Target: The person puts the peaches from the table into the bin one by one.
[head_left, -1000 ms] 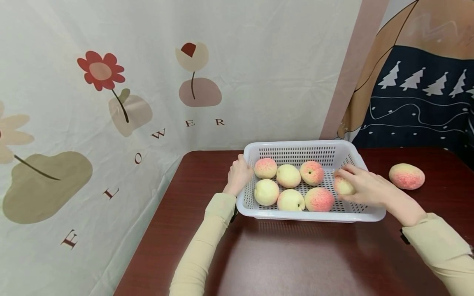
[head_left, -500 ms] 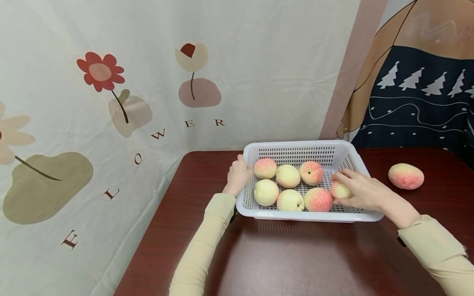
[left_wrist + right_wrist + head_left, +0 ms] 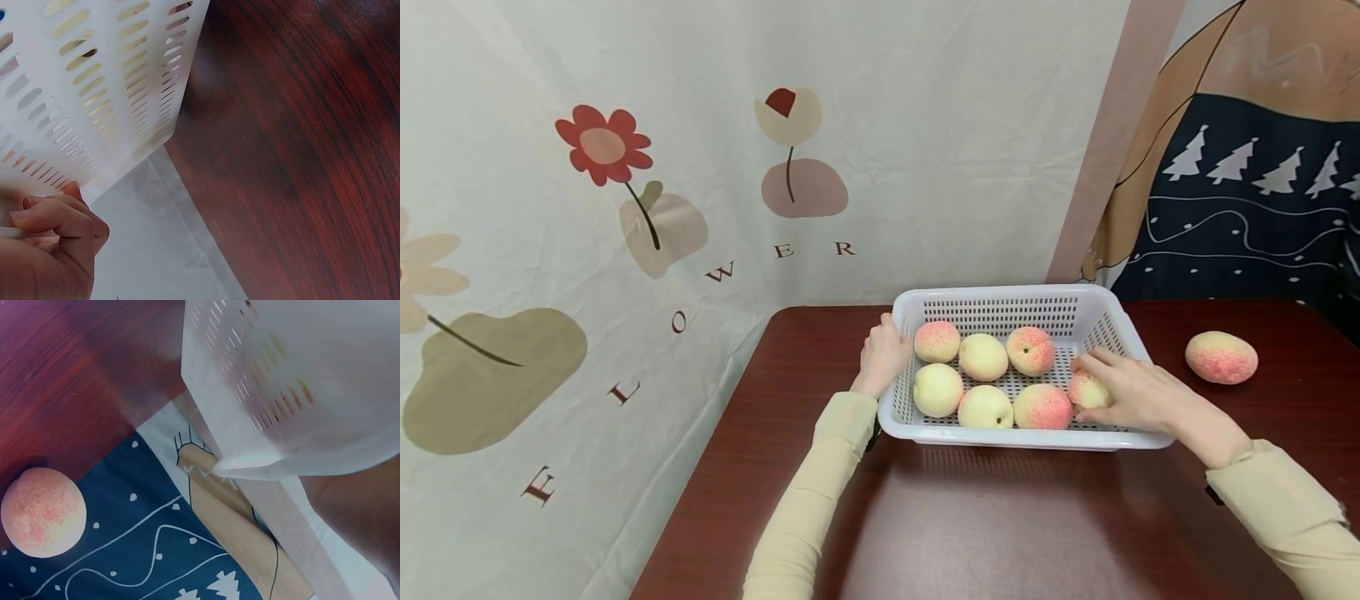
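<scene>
A white slotted plastic basket (image 3: 1000,439) stands on the table with several yellow-and-pink peaches inside. My left hand (image 3: 882,357) grips the basket's left rim; in the left wrist view the fingers (image 3: 69,219) curl over its edge. Inside the right end, my right hand (image 3: 1131,387) holds a peach (image 3: 1087,390), thumb in front and fingers behind. That peach sits right beside a pinker peach (image 3: 1043,407) in the front row. In the right wrist view the basket wall hides the fingertips, and only part of the hand (image 3: 362,512) shows under the rim.
One more peach (image 3: 1222,357) lies on the dark red-brown table (image 3: 1000,517), right of the basket and behind my right forearm. A pale printed curtain (image 3: 925,150) hangs along the table's back and left edges. A dark panel with white trees (image 3: 1247,217) hangs at back right.
My right hand has moved left and slightly down with its peach, up to the front-row peach. The front-row peaches have shifted slightly left. My left hand has stayed on the rim.
</scene>
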Tool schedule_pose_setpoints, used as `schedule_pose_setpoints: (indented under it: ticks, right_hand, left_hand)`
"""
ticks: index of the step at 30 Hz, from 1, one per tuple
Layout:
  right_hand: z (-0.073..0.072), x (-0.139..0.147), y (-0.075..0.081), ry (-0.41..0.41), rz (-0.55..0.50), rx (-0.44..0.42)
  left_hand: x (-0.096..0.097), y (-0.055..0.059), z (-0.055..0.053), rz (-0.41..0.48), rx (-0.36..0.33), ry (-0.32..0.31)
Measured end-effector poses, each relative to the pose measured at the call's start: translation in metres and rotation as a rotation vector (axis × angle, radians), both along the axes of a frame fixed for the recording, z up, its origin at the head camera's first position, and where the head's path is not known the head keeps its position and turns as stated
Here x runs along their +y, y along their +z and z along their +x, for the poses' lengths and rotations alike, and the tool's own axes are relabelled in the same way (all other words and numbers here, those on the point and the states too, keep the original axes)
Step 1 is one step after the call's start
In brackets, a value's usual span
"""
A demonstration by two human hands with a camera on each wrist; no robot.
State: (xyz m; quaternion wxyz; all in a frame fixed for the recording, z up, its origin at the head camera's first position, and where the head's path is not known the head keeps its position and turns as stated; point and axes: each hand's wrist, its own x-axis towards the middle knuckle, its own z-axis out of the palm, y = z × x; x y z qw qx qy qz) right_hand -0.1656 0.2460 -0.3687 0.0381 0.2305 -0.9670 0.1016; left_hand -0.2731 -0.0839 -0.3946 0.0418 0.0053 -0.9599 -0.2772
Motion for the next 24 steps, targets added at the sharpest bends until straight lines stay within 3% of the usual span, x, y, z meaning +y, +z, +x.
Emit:
schedule_pose_setpoints:
  ticks: [10,16,24]
  right_hand:
    - [-0.001,-0.003,-0.01,-0.002,-0.026,-0.045]
    - [-0.003,-0.005,-0.016,-0.004,0.021,-0.064]
    - [-0.005,-0.006,-0.018,0.009,0.037,-0.011]
  left_hand:
    - [0.0,0.001,0.001,-0.001,-0.012,0.008]
    - [0.0,0.001,0.001,-0.012,-0.019,0.004]
    - [0.001,0.001,0.001,-0.007,-0.017,0.01]
